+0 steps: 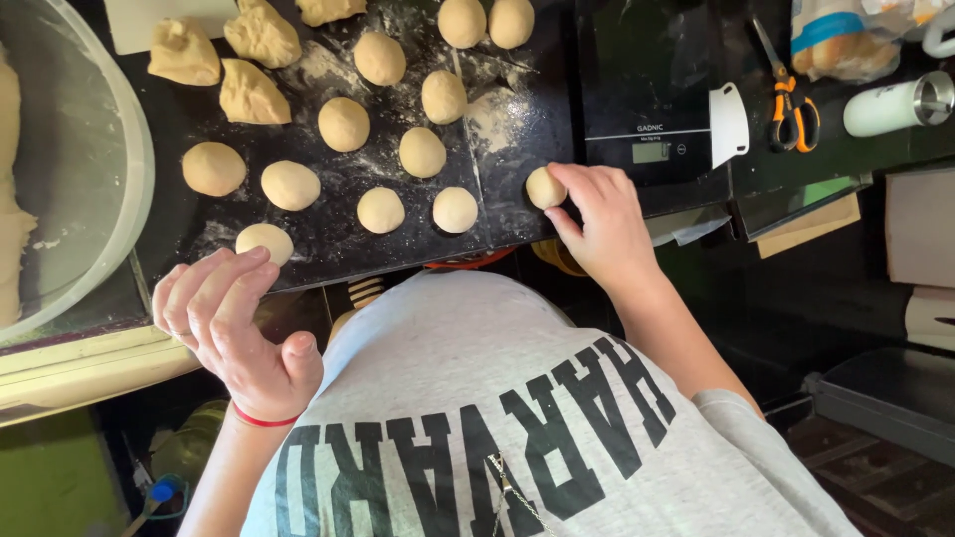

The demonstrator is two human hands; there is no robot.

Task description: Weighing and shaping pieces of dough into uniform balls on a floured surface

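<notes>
Nearest the table's front edge, right hand (pixel 597 221) has its grip pinched on a small dough ball (pixel 544 187) sitting on the floured black mat (pixel 517 119), near that mat's front right corner. Left hand (pixel 234 323) hangs off the front edge, fingers spread, holding nothing. Judgement: keep fingertip pressure light so the ball stays round, and keep a gap from its neighbours. Farther back: rough dough chunks (pixel 249 91). Left edge: clear bowl (pixel 129 179), dough mass (pixel 10 189) inside. Far right corner: open white cup (pixel 895 104), contents unreadable.
</notes>
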